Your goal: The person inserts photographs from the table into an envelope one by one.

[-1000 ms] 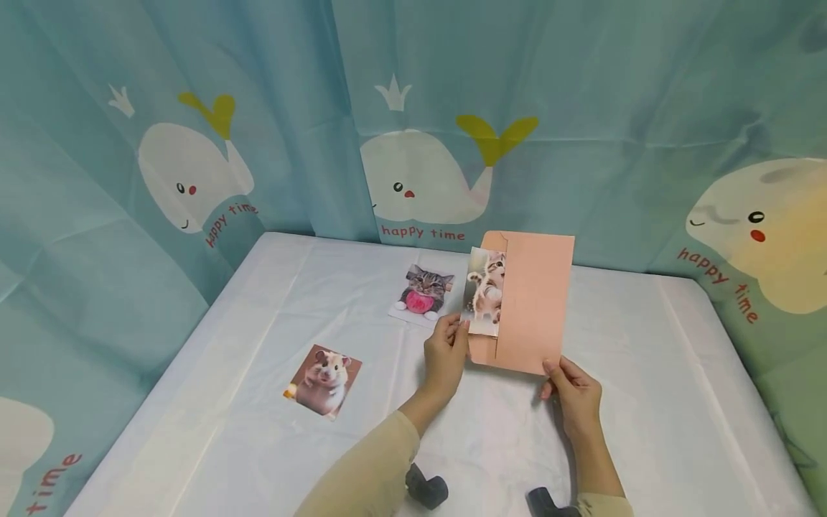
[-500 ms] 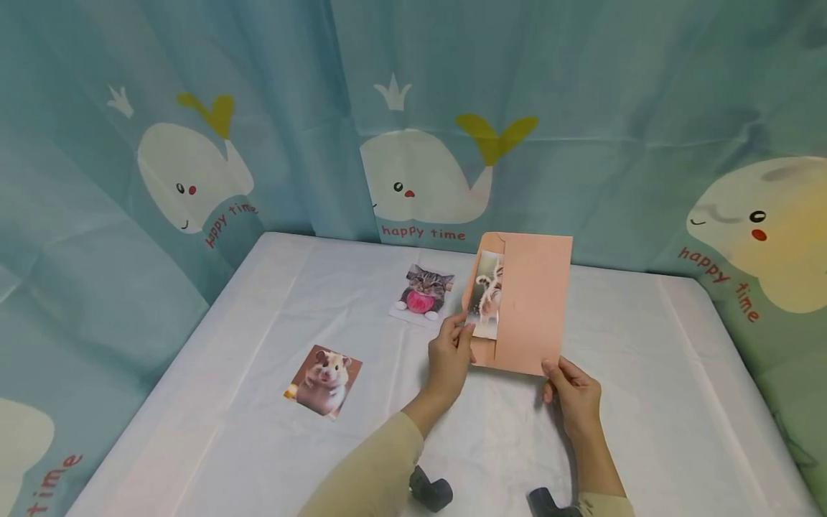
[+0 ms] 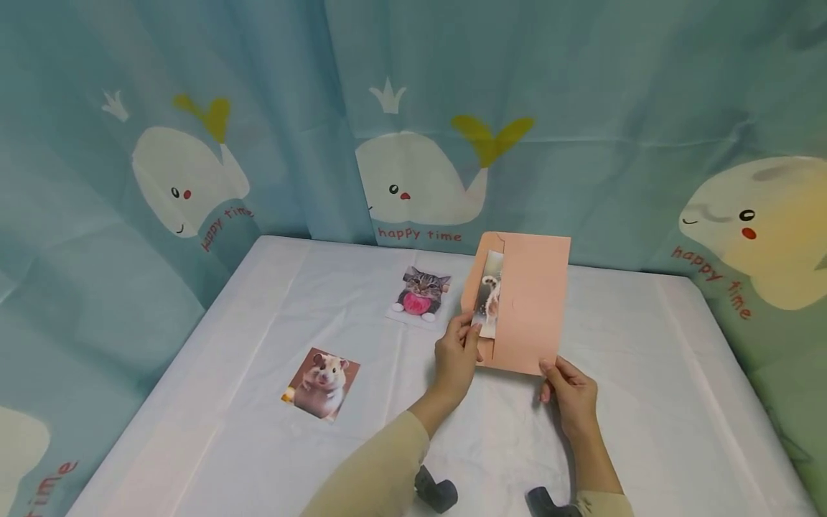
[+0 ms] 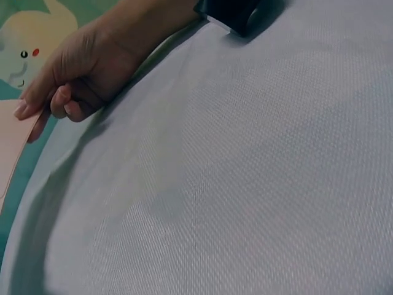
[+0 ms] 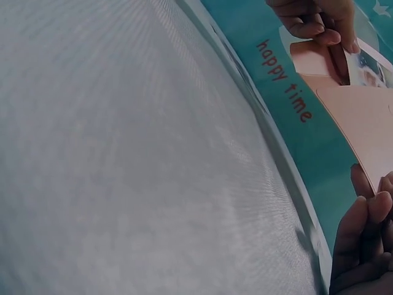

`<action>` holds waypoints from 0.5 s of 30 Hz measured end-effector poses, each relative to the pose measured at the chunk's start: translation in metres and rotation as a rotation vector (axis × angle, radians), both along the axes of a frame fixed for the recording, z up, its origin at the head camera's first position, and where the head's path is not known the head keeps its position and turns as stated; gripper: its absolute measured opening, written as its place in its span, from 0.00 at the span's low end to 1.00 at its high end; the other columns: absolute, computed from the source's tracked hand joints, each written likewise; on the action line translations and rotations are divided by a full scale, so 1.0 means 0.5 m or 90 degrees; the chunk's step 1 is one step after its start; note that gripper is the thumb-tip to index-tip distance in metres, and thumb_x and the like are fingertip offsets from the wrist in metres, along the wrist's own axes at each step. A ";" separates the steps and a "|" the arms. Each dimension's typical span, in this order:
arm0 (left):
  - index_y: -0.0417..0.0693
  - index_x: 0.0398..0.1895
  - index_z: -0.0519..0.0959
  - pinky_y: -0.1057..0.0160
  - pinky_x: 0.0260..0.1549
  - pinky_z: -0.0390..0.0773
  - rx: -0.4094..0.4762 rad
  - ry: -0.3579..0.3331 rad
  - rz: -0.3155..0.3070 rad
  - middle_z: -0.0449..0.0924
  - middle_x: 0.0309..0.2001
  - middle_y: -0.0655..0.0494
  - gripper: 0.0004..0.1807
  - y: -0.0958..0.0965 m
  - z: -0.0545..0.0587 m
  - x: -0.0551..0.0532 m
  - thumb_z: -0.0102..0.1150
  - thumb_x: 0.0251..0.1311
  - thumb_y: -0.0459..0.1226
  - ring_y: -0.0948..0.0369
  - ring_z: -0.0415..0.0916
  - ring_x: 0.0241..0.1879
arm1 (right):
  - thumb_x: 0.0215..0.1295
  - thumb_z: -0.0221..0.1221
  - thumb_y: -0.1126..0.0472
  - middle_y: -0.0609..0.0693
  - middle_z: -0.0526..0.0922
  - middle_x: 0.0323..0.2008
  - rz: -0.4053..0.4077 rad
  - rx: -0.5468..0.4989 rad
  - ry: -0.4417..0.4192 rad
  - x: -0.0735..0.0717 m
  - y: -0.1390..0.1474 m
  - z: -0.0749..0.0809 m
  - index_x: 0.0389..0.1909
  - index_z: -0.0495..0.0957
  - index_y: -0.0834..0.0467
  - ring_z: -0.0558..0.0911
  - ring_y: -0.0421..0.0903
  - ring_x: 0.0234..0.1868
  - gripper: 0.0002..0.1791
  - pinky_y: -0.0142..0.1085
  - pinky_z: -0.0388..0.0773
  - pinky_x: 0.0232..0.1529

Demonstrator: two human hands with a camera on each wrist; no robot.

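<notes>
A salmon-pink envelope (image 3: 535, 301) is held up over the table, its open flap side facing left. My right hand (image 3: 573, 391) pinches the envelope's lower right corner between thumb and fingers. A kitten photo (image 3: 489, 305) sticks partway out of the envelope's opening, its right part hidden inside. My left hand (image 3: 457, 359) pinches the photo's lower left edge, thumb in front. In the right wrist view the left hand (image 5: 322, 21) is at the photo and flap, above the envelope front (image 5: 362, 117). The left wrist view shows the right hand (image 4: 86, 67) at the envelope's corner.
On the white-covered table (image 3: 258, 459) lie a photo of a grey cat with a pink ball (image 3: 418, 296) and, nearer on the left, a hamster photo (image 3: 321, 384). A blue curtain (image 3: 291, 143) printed with whales hangs behind. Dark wrist devices (image 3: 436, 492) sit at the forearms.
My left hand has moved right, sliding the kitten photo further into the envelope, so less of it shows. My right hand keeps its grip at the corner. The two table photos stay put.
</notes>
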State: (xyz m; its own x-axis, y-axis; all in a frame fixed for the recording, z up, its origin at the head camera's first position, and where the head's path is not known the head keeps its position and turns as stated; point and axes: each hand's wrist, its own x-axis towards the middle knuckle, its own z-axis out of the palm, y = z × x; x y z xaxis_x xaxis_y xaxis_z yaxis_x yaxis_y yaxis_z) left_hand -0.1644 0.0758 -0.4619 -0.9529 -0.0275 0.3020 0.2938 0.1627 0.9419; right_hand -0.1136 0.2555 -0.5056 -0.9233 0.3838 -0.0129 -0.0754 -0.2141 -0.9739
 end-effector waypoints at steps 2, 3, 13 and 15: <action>0.39 0.52 0.74 0.71 0.13 0.69 -0.034 -0.014 0.015 0.84 0.30 0.48 0.14 0.001 0.004 0.002 0.52 0.67 0.36 0.68 0.71 0.15 | 0.61 0.60 0.71 0.49 0.78 0.17 0.006 0.001 -0.009 -0.001 -0.001 0.000 0.32 0.85 0.53 0.69 0.38 0.08 0.10 0.27 0.69 0.11; 0.40 0.52 0.74 0.71 0.15 0.69 -0.056 -0.018 0.023 0.84 0.28 0.50 0.13 0.001 0.005 0.003 0.52 0.67 0.37 0.69 0.71 0.15 | 0.61 0.60 0.71 0.49 0.78 0.16 0.007 0.002 -0.012 -0.002 -0.002 0.000 0.32 0.85 0.53 0.69 0.38 0.08 0.10 0.28 0.69 0.11; 0.45 0.45 0.82 0.76 0.15 0.66 -0.118 -0.005 0.071 0.83 0.24 0.55 0.10 0.002 0.001 -0.002 0.56 0.64 0.37 0.71 0.73 0.15 | 0.61 0.60 0.70 0.48 0.74 0.12 -0.008 0.013 -0.027 0.000 -0.002 0.002 0.31 0.85 0.51 0.67 0.38 0.07 0.10 0.28 0.68 0.10; 0.44 0.44 0.82 0.76 0.13 0.67 -0.104 0.004 0.078 0.84 0.25 0.54 0.10 0.001 -0.001 -0.003 0.58 0.63 0.37 0.70 0.74 0.15 | 0.61 0.60 0.70 0.48 0.74 0.12 -0.004 0.018 -0.022 0.001 -0.002 0.001 0.31 0.84 0.51 0.67 0.38 0.07 0.10 0.28 0.68 0.10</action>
